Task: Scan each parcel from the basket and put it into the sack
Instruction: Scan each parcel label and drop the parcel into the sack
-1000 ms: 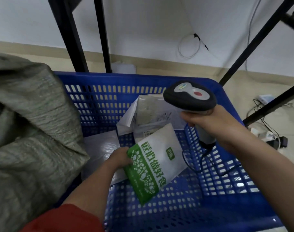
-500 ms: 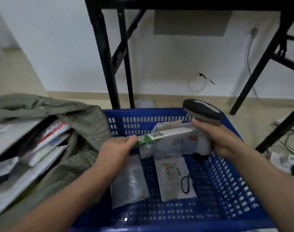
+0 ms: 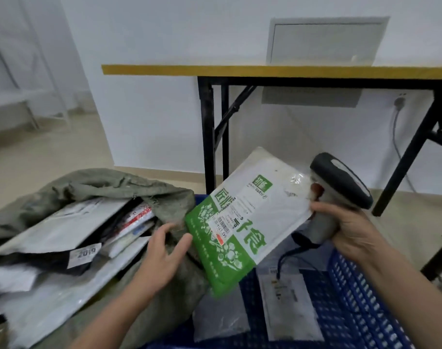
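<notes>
Both forearms bare, no sleeves or jewellery showing.

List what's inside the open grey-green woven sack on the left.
The grey-green woven sack holds a stack of flat mailers: white and grey poly bags, a black one with a white label, one with red print. Anything deeper is covered by these and the sack's folds.

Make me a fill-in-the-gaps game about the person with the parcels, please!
1. The right hand grips a barcode ____.
2. The green and white parcel has a white shipping ____ stuck on it.
3. The basket under the parcels is coloured ____.
4. The sack lies to the ____ of the basket.

Missing words: scanner, label, blue, left
</notes>
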